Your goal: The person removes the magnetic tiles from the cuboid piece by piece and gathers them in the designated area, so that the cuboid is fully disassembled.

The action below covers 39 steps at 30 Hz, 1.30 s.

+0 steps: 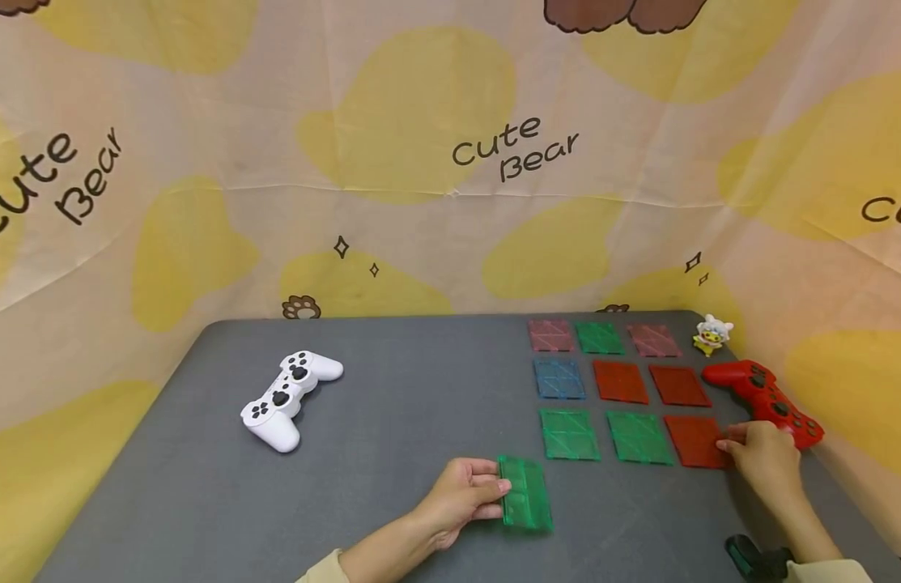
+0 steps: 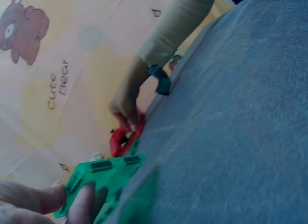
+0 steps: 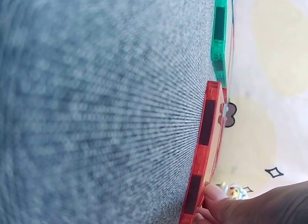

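My left hand (image 1: 461,498) pinches a translucent green magnetic tile (image 1: 524,495) by its left side, tilted over the table near the front. Whether several tiles are stacked there, I cannot tell. At the right, my right hand (image 1: 767,461) pinches the right edge of a red magnetic tile (image 1: 692,442). In the right wrist view that red tile (image 3: 206,125) lies at table level, with thumb and fingertips at its edge. Left of it in the front row are a green tile (image 1: 639,438) and another green tile (image 1: 570,435).
Behind are a blue tile (image 1: 559,379), two red tiles (image 1: 621,381), two pink tiles (image 1: 551,335) and a green tile (image 1: 599,338). A red game controller (image 1: 759,397) lies beside my right hand, a small figurine (image 1: 711,334) behind it. A white controller (image 1: 286,401) lies left.
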### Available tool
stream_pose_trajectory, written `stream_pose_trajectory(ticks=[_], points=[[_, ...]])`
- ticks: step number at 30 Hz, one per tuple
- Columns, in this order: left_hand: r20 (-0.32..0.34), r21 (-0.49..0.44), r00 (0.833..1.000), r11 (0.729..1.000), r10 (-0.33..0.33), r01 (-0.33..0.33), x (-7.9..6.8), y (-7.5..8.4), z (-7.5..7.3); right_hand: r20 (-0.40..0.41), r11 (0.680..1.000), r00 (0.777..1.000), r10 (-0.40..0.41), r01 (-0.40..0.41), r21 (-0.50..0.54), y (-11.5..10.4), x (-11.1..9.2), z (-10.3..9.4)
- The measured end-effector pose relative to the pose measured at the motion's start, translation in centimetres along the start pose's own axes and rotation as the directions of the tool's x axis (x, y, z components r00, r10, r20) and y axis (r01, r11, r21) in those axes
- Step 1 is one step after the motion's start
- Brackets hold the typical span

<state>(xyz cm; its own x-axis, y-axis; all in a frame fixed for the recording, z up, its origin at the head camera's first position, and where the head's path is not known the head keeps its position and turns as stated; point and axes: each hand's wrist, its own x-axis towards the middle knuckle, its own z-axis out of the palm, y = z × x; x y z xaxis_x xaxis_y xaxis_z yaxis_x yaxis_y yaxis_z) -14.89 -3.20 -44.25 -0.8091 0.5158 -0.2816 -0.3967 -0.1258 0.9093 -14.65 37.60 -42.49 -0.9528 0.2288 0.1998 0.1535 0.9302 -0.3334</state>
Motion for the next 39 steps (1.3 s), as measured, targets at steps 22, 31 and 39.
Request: stream_pose_trajectory(ticks=[22,31,39], points=[[-0.076,-0.004,0.997,1.000,0.003,-0.003,2.5,-3.0,5.6,-0.011,1.000,1.000,-0.010,0.010,-0.001,0.1,-0.2,0.1],[0.077,0.010,0.992,0.995,-0.097,0.096,1.1,-0.9,6.4,-0.007,1.000,1.000,-0.009,0.009,-0.005,-0.3,0.0,-0.1],[0.095,0.061,0.992,0.995,-0.089,0.083,0.0,0.3,6.8,0.012,1.000,1.000,-0.003,0.003,-0.009,-0.3,0.0,-0.1]])
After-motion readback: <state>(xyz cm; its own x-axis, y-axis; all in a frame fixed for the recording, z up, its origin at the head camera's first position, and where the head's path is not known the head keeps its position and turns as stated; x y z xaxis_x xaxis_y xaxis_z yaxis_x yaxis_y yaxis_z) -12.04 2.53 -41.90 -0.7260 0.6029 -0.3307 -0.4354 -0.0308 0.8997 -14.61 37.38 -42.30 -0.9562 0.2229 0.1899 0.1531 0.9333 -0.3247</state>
